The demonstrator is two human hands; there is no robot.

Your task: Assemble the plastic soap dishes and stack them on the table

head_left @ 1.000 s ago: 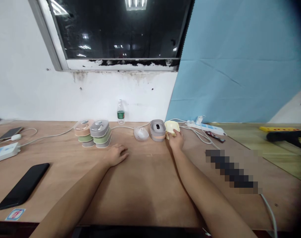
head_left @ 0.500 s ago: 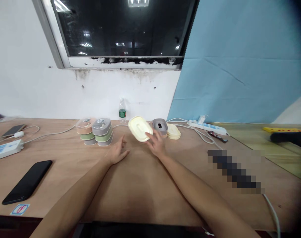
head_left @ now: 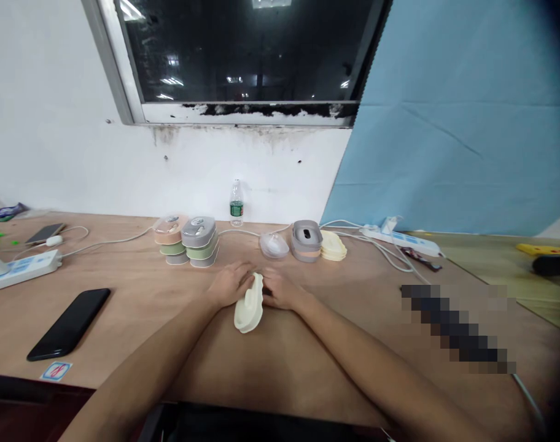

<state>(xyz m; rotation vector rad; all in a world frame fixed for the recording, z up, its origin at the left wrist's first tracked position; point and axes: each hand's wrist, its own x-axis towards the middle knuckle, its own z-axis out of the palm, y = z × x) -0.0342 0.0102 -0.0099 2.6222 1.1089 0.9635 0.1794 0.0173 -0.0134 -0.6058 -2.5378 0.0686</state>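
A cream plastic tray (head_left: 250, 310) with rounded corners and a raised bar in its middle is tilted on its edge between my hands, just above or on the table; which one I cannot tell. My left hand (head_left: 230, 285) is closed on its upper left side, thumb against the tray's face. At its upper right edge, my right hand (head_left: 281, 290) is closed too, with fingertips partly hidden behind the tray. Beyond the hands lie clear lids (head_left: 274, 245), a stack of grey and peach boxes (head_left: 306, 239) and several stacked cream trays (head_left: 333, 245).
Two stacks of lidded boxes, one peach-topped (head_left: 170, 233) and one grey-topped (head_left: 199, 236), stand at the back left. A bottle (head_left: 236, 209) is by the wall. A black phone (head_left: 70, 322) lies left. Power strips (head_left: 409, 239) and cables run along the sides.
The cream tray has come down and nearer to me, turning onto its edge. My left hand has closed on it alongside my right. The clear lids behind it now show.
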